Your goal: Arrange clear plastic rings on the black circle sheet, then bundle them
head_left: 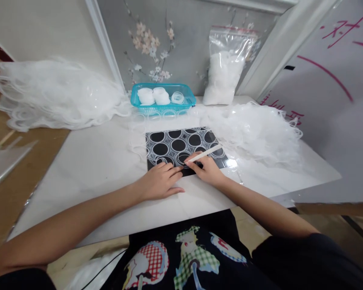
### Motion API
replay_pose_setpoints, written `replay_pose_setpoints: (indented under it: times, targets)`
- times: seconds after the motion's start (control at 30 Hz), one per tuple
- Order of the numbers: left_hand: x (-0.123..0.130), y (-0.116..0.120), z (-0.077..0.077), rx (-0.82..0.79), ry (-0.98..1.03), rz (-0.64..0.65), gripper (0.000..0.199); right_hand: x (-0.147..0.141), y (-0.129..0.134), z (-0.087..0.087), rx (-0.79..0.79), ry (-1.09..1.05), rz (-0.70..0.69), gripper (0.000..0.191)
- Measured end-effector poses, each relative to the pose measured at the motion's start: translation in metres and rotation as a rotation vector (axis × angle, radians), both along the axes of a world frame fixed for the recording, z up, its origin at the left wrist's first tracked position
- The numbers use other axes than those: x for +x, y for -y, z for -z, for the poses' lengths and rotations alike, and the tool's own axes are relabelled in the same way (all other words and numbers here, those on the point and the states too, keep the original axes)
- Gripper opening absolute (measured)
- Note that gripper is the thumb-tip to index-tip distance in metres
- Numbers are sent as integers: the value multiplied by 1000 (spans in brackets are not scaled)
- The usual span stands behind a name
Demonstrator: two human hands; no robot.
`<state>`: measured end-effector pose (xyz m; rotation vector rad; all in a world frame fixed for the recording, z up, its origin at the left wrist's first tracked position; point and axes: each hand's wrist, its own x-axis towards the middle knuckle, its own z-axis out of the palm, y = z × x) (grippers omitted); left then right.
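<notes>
A translucent plastic sheet with round cut-outs (178,144) lies over a black board (224,162) on the table. My left hand (163,181) rests flat on the near edge of the sheet, its fingers stretched out and the thumb apart. In a pinch, my right hand (206,169) holds a slim white stick (210,151), its tip down at a ring near the front middle of the sheet. What the tip touches is too small to make out.
A blue tray (133,96) with stacked white rings stands at the back. Piles of translucent cut sheets lie at left (63,94) and right (260,131). Behind, a zip bag (225,72) of white pieces leans on the wall. The white table (93,161) has an edge at left.
</notes>
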<state>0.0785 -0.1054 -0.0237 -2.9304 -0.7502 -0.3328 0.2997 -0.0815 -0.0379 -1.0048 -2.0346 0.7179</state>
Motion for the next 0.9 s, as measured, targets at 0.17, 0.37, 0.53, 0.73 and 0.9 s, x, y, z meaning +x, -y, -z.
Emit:
replay_pose_setpoints:
  times: [0.17,0.37,0.53,0.73,0.9]
  targets:
    - [0,0,-2,-65,-5,-3,54,3,0,2,91,52,-11,15]
    - [1,0,-5,-332,74,-117,64,4,11,5,428,394,-56,20]
    - [1,-4,-6,-456,89,-186,81,0,9,4,574,550,-50,17]
    - [-3,-4,-6,-491,103,-170,86,28,-81,-29,367,157,565,25]
    - [-7,-1,-6,-349,96,-142,75,51,-72,-28,184,-29,521,27]
